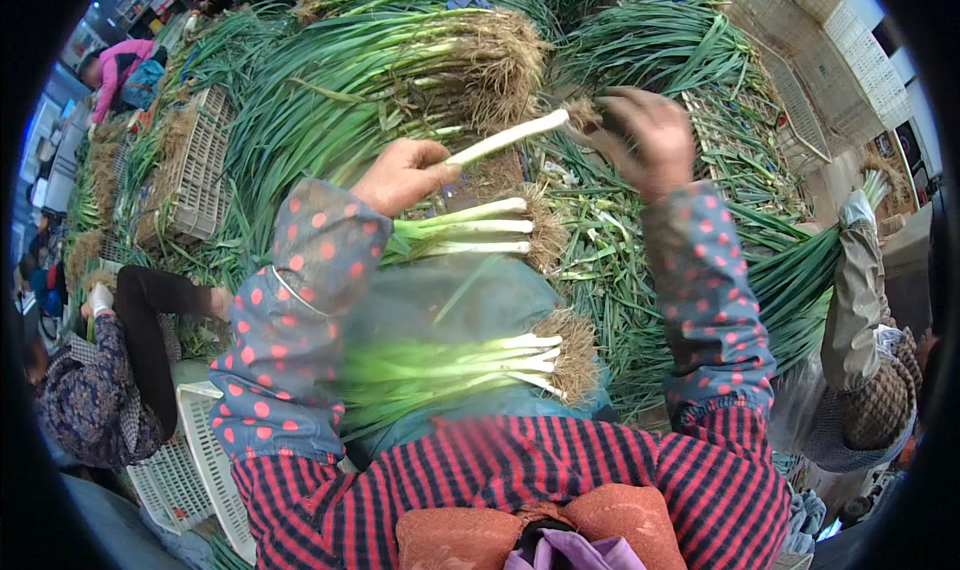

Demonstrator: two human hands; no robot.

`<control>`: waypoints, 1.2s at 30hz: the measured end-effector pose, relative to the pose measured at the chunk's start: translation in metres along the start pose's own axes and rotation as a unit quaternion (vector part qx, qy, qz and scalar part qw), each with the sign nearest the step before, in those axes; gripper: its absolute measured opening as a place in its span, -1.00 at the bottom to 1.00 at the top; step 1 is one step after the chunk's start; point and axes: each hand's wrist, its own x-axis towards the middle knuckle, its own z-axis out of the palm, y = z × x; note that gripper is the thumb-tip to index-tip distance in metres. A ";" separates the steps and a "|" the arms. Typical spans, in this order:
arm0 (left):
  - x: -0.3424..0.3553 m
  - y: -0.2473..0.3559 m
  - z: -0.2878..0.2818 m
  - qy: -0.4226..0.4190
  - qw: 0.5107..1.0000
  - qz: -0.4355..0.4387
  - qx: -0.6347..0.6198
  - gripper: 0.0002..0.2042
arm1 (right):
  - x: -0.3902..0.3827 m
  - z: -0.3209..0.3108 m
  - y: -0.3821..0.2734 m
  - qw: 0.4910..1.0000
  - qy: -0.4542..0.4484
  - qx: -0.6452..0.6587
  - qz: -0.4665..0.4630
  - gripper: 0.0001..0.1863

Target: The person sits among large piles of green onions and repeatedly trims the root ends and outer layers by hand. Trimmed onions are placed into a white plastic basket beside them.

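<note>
My left hand point(408, 177) is closed around a leek point(510, 138), its white stalk pointing up and to the right. At the root end, my right hand point(652, 142) has its fingers curled round the brown roots point(583, 116); those fingers are slightly blurred. Just below my left hand lie several leeks point(480, 227) with roots attached. Another small bunch of leeks point(490, 360) rests across my lap on a bluish apron point(465, 295), roots to the right. Beyond my hands is a big heap of rooted leeks point(400, 65).
Loose green leaves point(610, 270) litter the area right of my lap. Slatted crates point(205, 165) stand at left, more crates point(860, 55) at far right. A person point(95, 390) sits at left, another person point(870, 390) handles leeks at right, and a pink-clad person point(125, 75) bends farther back.
</note>
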 end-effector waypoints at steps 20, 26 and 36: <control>-0.010 0.008 0.015 -0.034 0.995 0.070 0.057 -0.72 | 0.012 0.013 -0.092 0.950 -0.114 0.250 0.148 -0.85; -0.014 0.016 0.013 -0.040 0.992 0.041 0.108 -0.67 | 0.012 0.008 -0.094 0.981 -0.122 0.108 -0.104 -0.81; -0.017 0.019 0.022 -0.009 0.995 0.096 0.040 -0.70 | 0.002 0.018 -0.083 0.923 -0.036 0.322 0.210 -0.84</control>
